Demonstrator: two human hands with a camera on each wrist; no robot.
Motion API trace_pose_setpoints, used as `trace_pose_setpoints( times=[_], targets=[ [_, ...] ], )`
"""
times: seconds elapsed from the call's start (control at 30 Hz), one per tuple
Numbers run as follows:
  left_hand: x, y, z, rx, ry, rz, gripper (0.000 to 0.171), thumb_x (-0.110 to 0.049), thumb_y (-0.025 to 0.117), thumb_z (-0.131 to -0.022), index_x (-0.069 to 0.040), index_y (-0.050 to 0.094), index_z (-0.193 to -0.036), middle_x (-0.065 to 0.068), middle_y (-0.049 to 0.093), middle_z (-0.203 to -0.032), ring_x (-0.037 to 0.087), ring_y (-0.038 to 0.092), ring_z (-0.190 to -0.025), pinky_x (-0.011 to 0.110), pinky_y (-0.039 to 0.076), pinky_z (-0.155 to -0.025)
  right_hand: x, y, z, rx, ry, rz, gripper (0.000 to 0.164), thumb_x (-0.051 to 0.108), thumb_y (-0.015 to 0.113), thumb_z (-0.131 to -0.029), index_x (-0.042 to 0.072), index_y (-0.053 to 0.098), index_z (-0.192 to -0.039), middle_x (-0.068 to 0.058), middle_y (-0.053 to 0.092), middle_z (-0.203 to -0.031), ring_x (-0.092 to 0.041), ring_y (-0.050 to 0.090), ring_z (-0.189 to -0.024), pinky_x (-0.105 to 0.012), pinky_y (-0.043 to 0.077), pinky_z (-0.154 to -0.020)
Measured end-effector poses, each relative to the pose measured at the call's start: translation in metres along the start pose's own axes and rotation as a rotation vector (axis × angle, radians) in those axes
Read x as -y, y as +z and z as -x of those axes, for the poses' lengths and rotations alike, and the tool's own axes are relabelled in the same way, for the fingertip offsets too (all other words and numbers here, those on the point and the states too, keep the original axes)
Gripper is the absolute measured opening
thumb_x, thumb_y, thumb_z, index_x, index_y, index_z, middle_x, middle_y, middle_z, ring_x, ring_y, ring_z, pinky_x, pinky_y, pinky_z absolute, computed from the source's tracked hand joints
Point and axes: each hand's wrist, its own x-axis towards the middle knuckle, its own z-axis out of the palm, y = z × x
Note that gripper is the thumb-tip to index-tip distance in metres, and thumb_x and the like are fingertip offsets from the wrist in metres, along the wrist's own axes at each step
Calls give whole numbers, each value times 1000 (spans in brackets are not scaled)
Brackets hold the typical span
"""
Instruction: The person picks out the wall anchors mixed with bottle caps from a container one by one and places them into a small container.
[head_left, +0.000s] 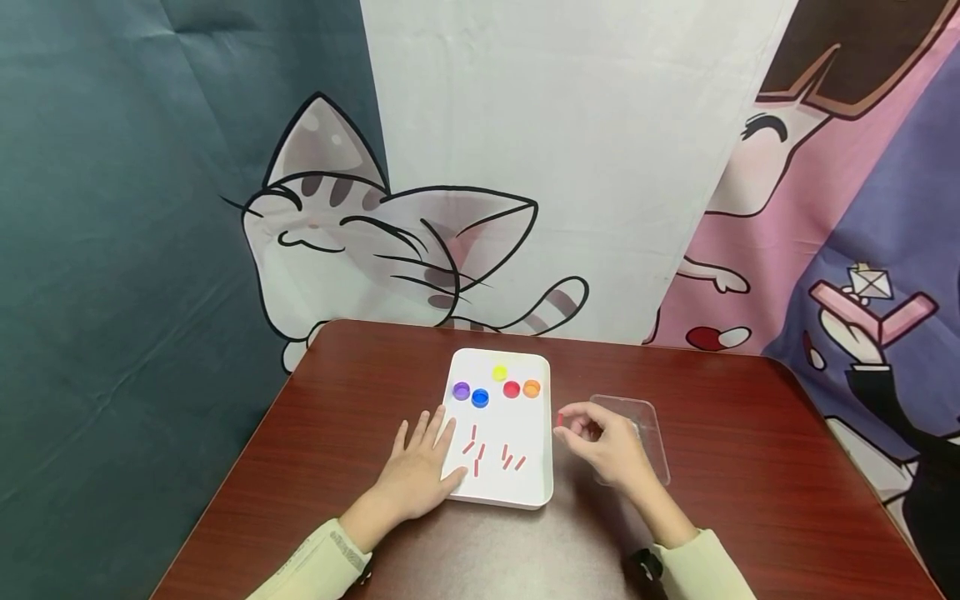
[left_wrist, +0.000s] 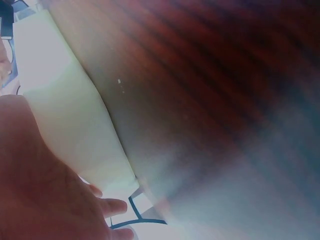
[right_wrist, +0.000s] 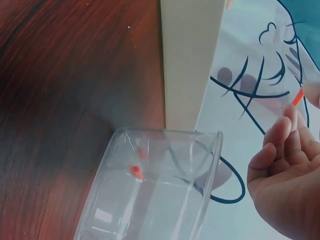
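Note:
My right hand (head_left: 603, 442) pinches a small red stick (head_left: 560, 420) between thumb and index finger, just right of the white tray (head_left: 517, 498). In the right wrist view the red stick (right_wrist: 297, 97) pokes out between the fingertips. Spread flat, my left hand (head_left: 416, 475) rests across the tray's left edge, its thumb reaching over the near corner. Two loose groups of short red sticks (head_left: 482, 452) lie on the lower half of the tray. A clear plastic box (head_left: 660, 450), partly hidden behind my right hand, has a little red (right_wrist: 136, 171) inside.
Small round pots in purple (head_left: 461, 391), blue (head_left: 480, 398), yellow (head_left: 499, 373), red (head_left: 512, 389) and orange (head_left: 531, 388) stand at the tray's far end. The brown wooden table (head_left: 337, 400) ends at a cloth backdrop (head_left: 600, 167) with cartoon prints.

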Motion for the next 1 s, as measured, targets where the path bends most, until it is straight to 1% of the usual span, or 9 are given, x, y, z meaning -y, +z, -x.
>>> trace_pose_setpoints(
  times=[0.13,0.3,0.43,0.53,0.63,0.73,0.8,1.0],
  targets=[
    [0,0,0,1,-1,4,77,-61,39,-90,-13,25,-148,10,13,-156,34,15,-141,59,11,-109,-2,-5,0,4,3,-35,21,26,78,-76,22,67,-94,9,54,-67,-7,50,-60,-20,42,-53],
    [1,2,-1,-1,4,2,77,-61,39,-90,-13,25,-148,10,13,-156,34,16,-141,59,11,-109,-6,-12,0,3,-23,-89,21,21,77,-77,20,67,-96,6,55,-67,-7,50,-60,-20,42,-52],
    [2,2,0,-2,6,2,77,-61,39,-90,-13,25,-148,10,13,-156,34,16,-141,59,11,-109,-8,-18,1,2,-52,-95,21,16,76,-78,16,67,-97,5,55,-67,-7,49,-60,-19,42,-52],
    [2,2,-1,-3,7,1,77,-61,39,-90,-13,25,-148,10,13,-156,34,16,-141,59,11,-109,-4,-24,2,-3,-69,-84,22,11,75,-78,12,67,-98,2,55,-67,-8,49,-60,-20,41,-51],
    [2,2,0,-3,7,4,77,-60,39,-90,-13,25,-148,10,14,-156,35,16,-141,59,11,-109,6,-32,4,-14,-77,-65,22,7,75,-77,7,67,-97,-1,56,-68,-9,49,-59,-21,41,-50],
    [1,1,0,-2,8,6,77,-60,40,-90,-13,25,-149,10,14,-156,35,16,-141,59,11,-109,14,-41,6,-18,-67,-53,20,5,74,-77,4,67,-96,-3,56,-69,-10,49,-59,-22,42,-50],
    [1,0,0,-3,7,10,76,-60,40,-90,-12,25,-148,10,14,-156,35,17,-141,59,11,-109,15,-45,8,-14,-53,-54,20,5,74,-78,3,67,-96,-3,57,-69,-9,49,-58,-22,41,-50],
    [0,-1,1,0,3,15,76,-59,41,-90,-12,26,-148,10,15,-156,35,17,-141,59,11,-109,4,-55,10,-7,-10,-82,22,4,73,-79,3,66,-100,-5,57,-70,-11,50,-60,-23,41,-50]
  ],
)
